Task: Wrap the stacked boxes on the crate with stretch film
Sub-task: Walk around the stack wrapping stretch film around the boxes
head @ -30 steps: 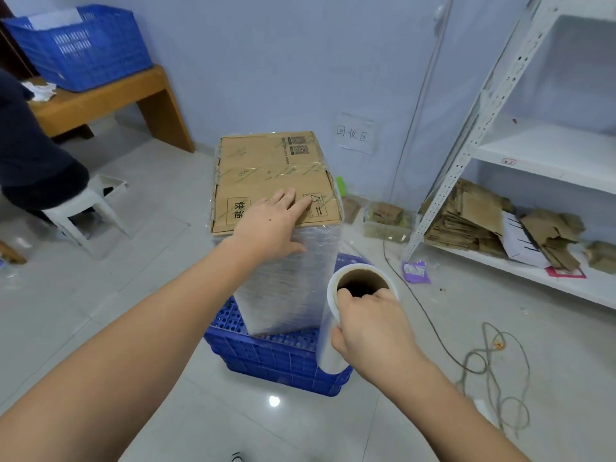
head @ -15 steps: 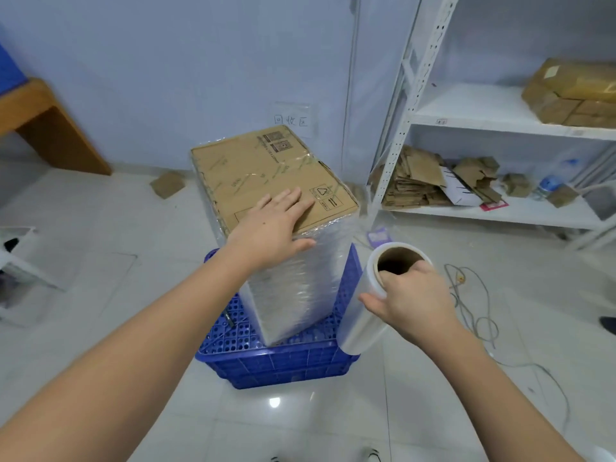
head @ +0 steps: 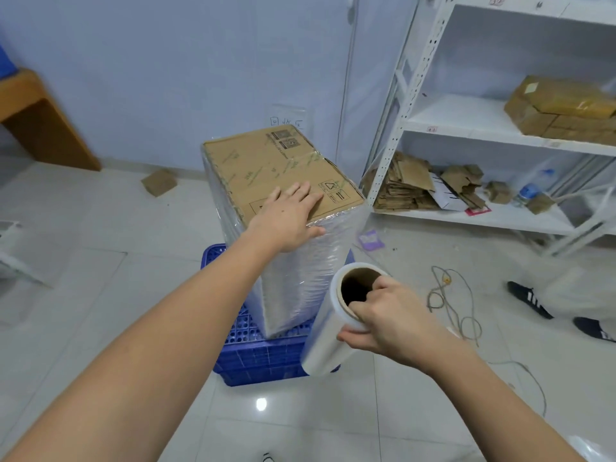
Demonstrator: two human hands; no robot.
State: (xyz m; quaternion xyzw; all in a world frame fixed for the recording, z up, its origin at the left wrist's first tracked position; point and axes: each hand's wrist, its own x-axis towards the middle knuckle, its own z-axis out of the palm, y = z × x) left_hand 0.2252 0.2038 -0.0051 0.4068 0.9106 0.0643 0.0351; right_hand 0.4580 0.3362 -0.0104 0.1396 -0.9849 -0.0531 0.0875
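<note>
A tall stack of cardboard boxes (head: pixel 266 165) stands upright on a blue perforated crate (head: pixel 263 358) on the floor. Its sides are covered in clear stretch film, while the brown top is bare. My left hand (head: pixel 290 215) lies flat on the near edge of the top box, fingers spread, thumb over the front face. My right hand (head: pixel 386 315) grips the upper end of a stretch film roll (head: pixel 333 331), fingers hooked into its cardboard core. The roll hangs tilted just right of the stack's near corner. A sheet of film stretches from the roll up to the stack's right corner.
A white metal shelf unit (head: pixel 413 95) stands to the right, with flattened cardboard on its bottom shelf and wrapped boxes above. A loose cord (head: pixel 446 295) lies on the tiles. Another person's black shoes (head: pixel 530 298) are at far right. A wooden bench (head: pixel 36 118) is at the left.
My view has swung round the stack to the right, bringing the shelf closer. My right hand has carried the roll round the near right corner. My left hand stays on the top box.
</note>
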